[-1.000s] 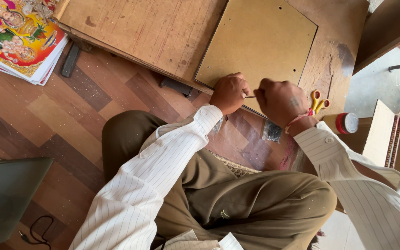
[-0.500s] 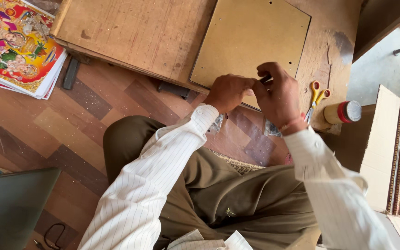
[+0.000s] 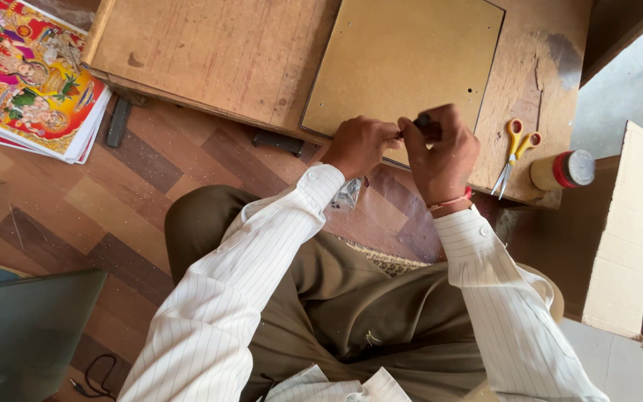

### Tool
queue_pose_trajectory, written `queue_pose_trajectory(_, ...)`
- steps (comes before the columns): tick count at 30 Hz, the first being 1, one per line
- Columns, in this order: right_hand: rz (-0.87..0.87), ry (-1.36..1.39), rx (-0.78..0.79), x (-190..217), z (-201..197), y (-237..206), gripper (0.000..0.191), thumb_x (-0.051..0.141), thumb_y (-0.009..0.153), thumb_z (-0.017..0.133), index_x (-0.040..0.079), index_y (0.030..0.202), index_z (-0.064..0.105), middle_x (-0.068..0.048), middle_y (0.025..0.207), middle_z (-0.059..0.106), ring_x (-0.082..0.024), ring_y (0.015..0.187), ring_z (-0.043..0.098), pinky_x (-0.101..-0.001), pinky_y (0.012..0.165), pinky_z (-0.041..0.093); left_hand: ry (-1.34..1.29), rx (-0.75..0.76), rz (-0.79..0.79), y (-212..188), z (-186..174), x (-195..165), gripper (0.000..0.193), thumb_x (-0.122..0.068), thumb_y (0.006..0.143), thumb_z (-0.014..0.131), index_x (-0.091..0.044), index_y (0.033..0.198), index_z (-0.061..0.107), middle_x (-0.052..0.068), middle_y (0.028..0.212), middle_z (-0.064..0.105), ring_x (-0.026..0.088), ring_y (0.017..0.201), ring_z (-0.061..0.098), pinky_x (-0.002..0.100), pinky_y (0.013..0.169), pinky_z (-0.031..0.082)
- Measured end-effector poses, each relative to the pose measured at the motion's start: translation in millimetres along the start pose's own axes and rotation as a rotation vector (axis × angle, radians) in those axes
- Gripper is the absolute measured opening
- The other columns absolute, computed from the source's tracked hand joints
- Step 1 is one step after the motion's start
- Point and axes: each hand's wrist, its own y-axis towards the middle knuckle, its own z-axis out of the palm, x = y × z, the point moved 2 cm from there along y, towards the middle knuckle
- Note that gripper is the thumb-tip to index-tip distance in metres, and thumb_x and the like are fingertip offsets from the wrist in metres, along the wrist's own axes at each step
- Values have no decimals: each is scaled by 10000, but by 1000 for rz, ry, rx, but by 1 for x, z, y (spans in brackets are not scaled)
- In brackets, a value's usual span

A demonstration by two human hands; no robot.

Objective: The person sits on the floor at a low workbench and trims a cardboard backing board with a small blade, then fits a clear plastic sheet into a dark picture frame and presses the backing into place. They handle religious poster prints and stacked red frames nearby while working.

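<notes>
A tan backing board (image 3: 403, 59) lies flat on a low, worn wooden table (image 3: 209, 52). Both my hands meet at the board's near edge. My right hand (image 3: 440, 152) is closed around a small dark tool (image 3: 422, 119) whose tip shows above the fingers. My left hand (image 3: 362, 145) has its fingers pinched together and touches the tool's tip; whatever it pinches is too small to see. A small clear plastic bag (image 3: 347, 195) lies just below my left wrist.
Yellow-handled scissors (image 3: 513, 152) and a tan cylinder with a red band and white cap (image 3: 563, 170) sit at the table's right end. A stack of colourful prints (image 3: 27, 82) lies at far left. A cardboard box (image 3: 626, 238) stands right, a dark panel (image 3: 23, 335) lower left.
Both hands have shifted slightly further onto the board's near edge and the right hand has turned over the tool. The view has tilted and moved in closer.
</notes>
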Motion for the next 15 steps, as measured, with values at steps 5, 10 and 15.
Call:
queue_pose_trajectory(5,-165,58,80,4,-3,-1,321,-18,992,675,26,1308,647,-134,1067,774,-203,946,787,-304,821,612,-40,44,-85,1,-1,0,195,-319,903,730,-125,905,754,109,790,732,344,746,698,489,683,524)
queue_pose_trajectory(10,-186,41,94,3,-3,0,319,-35,998,668,40,1307,650,-128,1068,774,-208,956,785,-312,828,613,-64,56,-117,1,0,2,229,-347,902,730,-119,883,743,110,778,723,331,745,700,475,689,525)
queue_pose_trajectory(15,-181,31,78,4,-1,-2,329,-30,987,683,48,1306,665,-133,1059,773,-210,946,786,-319,821,613,-88,54,-110,-1,1,4,219,-342,904,733,-123,913,748,113,794,728,345,757,696,487,685,518)
